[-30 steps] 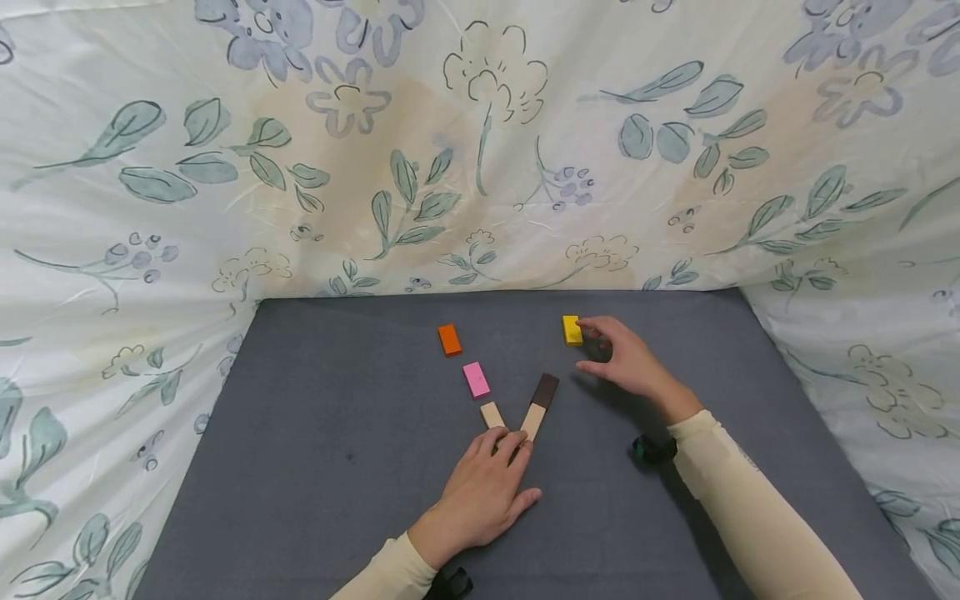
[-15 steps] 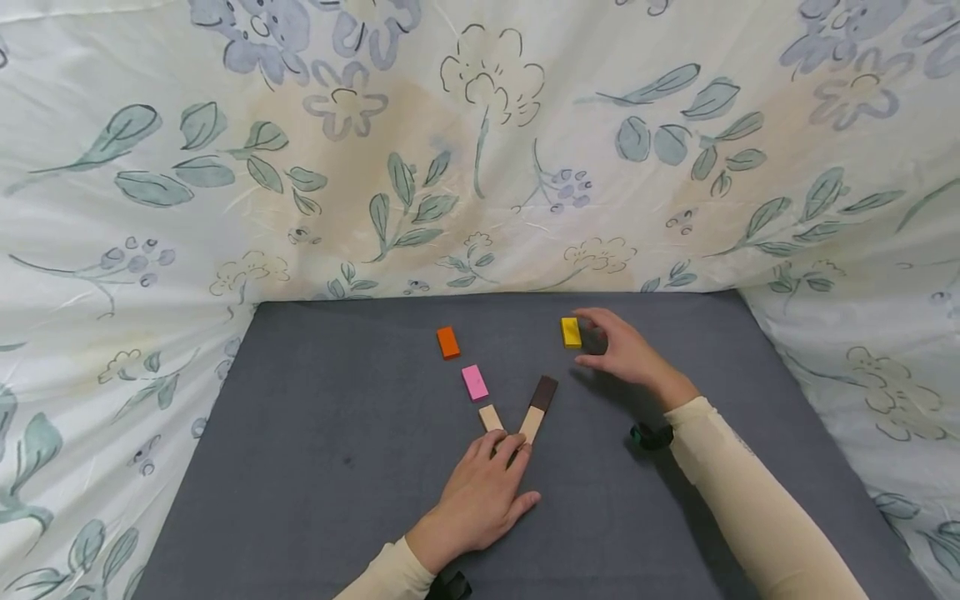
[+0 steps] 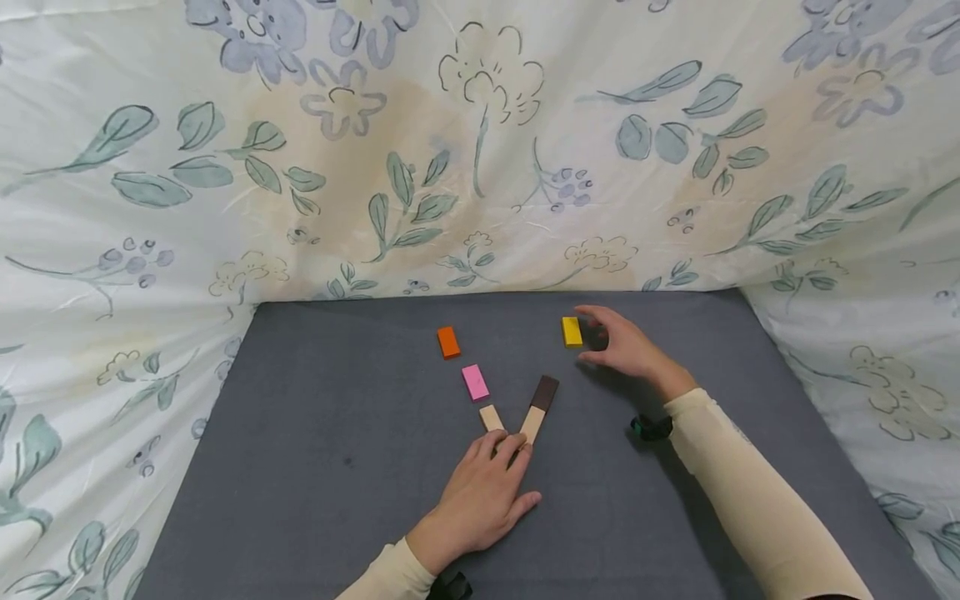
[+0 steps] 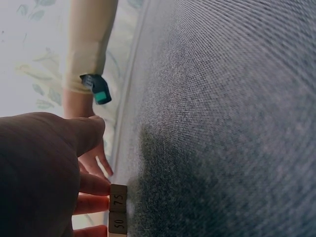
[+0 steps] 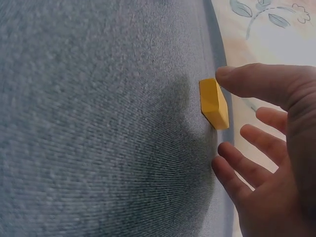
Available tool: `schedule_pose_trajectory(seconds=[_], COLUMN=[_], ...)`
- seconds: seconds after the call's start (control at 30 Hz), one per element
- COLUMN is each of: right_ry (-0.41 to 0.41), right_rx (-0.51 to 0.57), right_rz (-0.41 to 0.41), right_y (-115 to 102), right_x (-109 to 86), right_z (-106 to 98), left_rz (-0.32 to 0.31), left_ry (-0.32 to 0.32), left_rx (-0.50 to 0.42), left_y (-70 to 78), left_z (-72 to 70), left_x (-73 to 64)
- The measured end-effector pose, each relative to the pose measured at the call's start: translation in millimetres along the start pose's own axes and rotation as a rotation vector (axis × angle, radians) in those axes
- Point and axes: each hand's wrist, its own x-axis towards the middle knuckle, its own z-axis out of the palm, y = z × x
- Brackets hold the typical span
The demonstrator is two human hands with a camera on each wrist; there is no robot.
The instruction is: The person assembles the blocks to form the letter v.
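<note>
My left hand (image 3: 480,498) lies with fingers extended, its fingertips resting on pale wooden blocks. Two of these, a left block (image 3: 491,417) and a right block (image 3: 532,423), poke out past the fingers in a V. A dark brown block (image 3: 545,393) continues the right arm of the V. In the left wrist view, block ends marked 75 (image 4: 118,198) and 50 (image 4: 117,223) sit against the fingertips. Beside a yellow block (image 3: 572,332), my right hand (image 3: 628,348) hovers with thumb and fingers spread. The right wrist view shows a gap between fingers and yellow block (image 5: 212,102).
A pink block (image 3: 476,382) lies just beyond the left pale block, and an orange block (image 3: 448,342) is farther back. Grey cloth (image 3: 315,467) covers the table. Floral fabric (image 3: 480,225) hangs along the back and both sides.
My right hand's fingers have drawn slightly back from over the yellow block to its right side. The left hand and the blocks have stayed in place.
</note>
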Motion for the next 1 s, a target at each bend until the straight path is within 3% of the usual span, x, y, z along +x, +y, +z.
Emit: schedule_pose_trajectory(seconds=[0.3, 1.0], right_ry=[-0.021, -0.051], right_rx=[0.0, -0.019], right_rz=[0.016, 0.029], right_y=[7, 8], right_x=[6.5, 20.6], right_z=[-4, -6], left_rz=[0.008, -0.002], left_ry=[0.02, 0.001], left_rx=[0.008, -0.001], left_y=[1.1, -0.8], left_z=[-2.0, -1.2], left_x=[0.9, 0.6])
